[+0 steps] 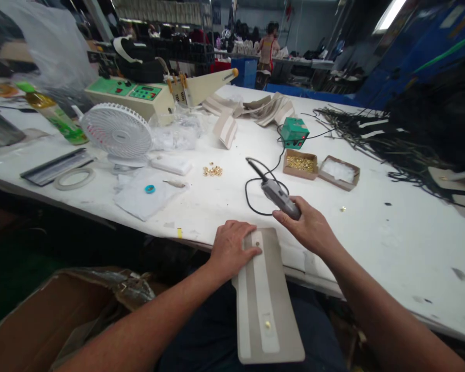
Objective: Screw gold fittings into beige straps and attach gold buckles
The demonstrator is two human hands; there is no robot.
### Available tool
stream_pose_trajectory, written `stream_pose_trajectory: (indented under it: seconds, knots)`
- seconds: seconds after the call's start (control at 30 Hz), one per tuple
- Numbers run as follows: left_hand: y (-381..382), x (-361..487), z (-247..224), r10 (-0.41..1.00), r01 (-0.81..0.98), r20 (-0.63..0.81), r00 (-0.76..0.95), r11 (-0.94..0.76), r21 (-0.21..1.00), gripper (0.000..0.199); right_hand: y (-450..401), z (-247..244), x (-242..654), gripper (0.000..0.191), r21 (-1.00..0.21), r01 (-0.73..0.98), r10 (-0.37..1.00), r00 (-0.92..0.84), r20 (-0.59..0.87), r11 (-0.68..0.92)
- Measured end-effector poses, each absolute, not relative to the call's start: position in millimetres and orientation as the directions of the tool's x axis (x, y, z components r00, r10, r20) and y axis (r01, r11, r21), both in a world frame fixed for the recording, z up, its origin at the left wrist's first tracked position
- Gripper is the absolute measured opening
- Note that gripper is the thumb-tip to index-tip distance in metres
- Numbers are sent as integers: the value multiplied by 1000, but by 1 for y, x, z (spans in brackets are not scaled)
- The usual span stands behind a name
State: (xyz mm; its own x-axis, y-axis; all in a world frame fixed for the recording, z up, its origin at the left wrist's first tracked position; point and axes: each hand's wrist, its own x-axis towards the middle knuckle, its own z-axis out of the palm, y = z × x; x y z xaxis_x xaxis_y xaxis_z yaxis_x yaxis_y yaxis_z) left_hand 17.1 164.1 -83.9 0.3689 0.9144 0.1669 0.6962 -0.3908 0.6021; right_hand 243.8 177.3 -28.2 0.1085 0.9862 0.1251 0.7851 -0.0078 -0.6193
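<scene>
Beige panel: the striped panel (289, 310) slopes from the surface's (375, 248) front edge down over the person's dark-clothed lap (201, 320), probably so that the lap props its length; its pale middle stripe faces up, with a gold fitting (267, 324) at the near end and a small dark spot (258, 243) at the far end.
Left hand: the left hand (230, 250) has its fingers closed over the panel's far left corner, thumb flat beside the dark spot, seemingly to steady that end and leave the spot exposed.
Handheld tool: the grey tool (277, 196) points away from the body, its dark shaft clear of the panel; whether its tip touches the surface cannot be told.
Right hand: the right hand (310, 227) wraps its fingers round the tool's rear end, which likely lets the shaft swing freely.
Black cord: the cord (247, 199) loops beside the tool and runs towards the green box (294, 133), the likeliest thing to snag.
Small parts: a tray of gold pieces (301, 163), a tray of white pieces (339, 172) and loose gold rings (213, 170) lie within reach, presumably for easy picking.
Left side: a white fan (117, 132), tape roll (74, 179) and bottle (54, 113) crowd that end.
Far right: tangled dark strips (356, 132) limit the room there.
</scene>
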Motion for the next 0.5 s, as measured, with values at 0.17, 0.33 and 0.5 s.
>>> stream_pose_trajectory:
  seconds: [0.17,0.33,0.5]
  knots:
    - [171,20,-76,925,746,107,365,-359,561,57,174,-60,290,42,-314,949,986,60,158,-7]
    - [174,23,-69,932,740,62,356,-322,591,49,146,-71,264,38,-445,854,911,-76,405,269]
    - [166,22,-65,945,714,48,324,-278,642,41,135,-77,222,57,-745,652,989,-70,129,143]
